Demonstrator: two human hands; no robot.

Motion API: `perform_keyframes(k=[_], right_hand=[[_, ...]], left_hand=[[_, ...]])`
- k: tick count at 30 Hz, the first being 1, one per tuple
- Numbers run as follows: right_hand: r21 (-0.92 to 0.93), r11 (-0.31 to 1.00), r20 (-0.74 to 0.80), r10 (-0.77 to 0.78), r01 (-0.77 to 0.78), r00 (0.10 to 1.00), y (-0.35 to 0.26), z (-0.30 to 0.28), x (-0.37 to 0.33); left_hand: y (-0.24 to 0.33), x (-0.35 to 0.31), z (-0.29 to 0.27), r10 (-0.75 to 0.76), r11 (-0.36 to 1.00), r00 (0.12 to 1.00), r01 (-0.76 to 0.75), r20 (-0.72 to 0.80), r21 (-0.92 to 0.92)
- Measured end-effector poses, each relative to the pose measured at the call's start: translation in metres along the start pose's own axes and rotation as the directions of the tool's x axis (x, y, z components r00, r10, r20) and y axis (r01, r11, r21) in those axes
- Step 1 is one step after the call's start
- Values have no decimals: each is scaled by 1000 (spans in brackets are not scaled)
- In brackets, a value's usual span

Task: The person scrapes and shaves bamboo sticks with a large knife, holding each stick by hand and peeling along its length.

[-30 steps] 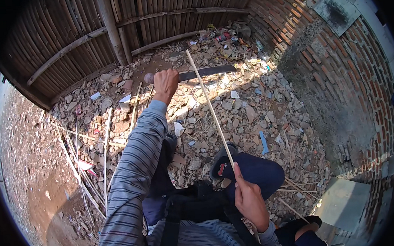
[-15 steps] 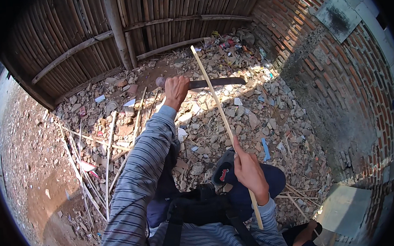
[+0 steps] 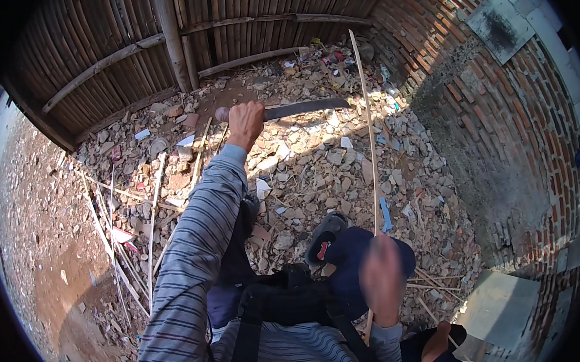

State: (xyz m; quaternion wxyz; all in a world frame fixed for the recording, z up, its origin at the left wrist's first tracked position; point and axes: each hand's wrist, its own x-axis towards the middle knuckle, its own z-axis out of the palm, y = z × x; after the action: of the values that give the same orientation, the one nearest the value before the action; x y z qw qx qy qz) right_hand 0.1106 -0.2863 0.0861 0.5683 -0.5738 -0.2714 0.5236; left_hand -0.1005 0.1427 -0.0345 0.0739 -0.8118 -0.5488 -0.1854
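My left hand point(image 3: 246, 123) is wrapped round the handle of a machete, whose dark blade point(image 3: 306, 108) points right, its tip slightly curved. A long, thin pale strip point(image 3: 371, 144), which looks like bamboo, stretches away from my right hand point(image 3: 382, 278). That hand is smeared, but the strip runs through it beside my right knee, and its near end shows below the wrist. A small gap separates the blade's tip from the strip. Several similar strips point(image 3: 154, 221) lie on the ground left of my left arm.
Broken stone and litter cover the ground point(image 3: 304, 200). A slatted wooden fence point(image 3: 243, 46) closes the far side, a brick wall point(image 3: 476, 112) the right. At lower right are a flat grey slab point(image 3: 500, 307), a few sticks point(image 3: 436, 285) and another person's limb point(image 3: 438, 347).
The strip's far end has swung right, and the strip has slid forward. My left hand has shifted a little left and up with the machete; the blade no longer crosses the strip in view.
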Motion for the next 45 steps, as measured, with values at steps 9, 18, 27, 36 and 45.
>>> perform_keyframes(k=[9, 18, 27, 36, 45], right_hand=[[-743, 469, 160, -568, 477, 807, -23, 42, 77], [-910, 113, 352, -297, 398, 888, 30, 72, 174], [-909, 139, 362, -209, 394, 909, 54, 72, 130], [-927, 140, 341, -71, 348, 937, 30, 39, -6], [-922, 46, 380, -87, 384, 921, -9, 54, 99]], left_hand=[[17, -2, -2, 132, 991, 990, -131, -43, 37], [30, 3, -9, 165, 986, 986, -165, -34, 2], [1, 1, 1, 71, 996, 997, -71, -5, 59], [-24, 0, 13, -30, 994, 999, 32, -12, 102], [18, 0, 10, 124, 989, 992, -123, -5, 77]])
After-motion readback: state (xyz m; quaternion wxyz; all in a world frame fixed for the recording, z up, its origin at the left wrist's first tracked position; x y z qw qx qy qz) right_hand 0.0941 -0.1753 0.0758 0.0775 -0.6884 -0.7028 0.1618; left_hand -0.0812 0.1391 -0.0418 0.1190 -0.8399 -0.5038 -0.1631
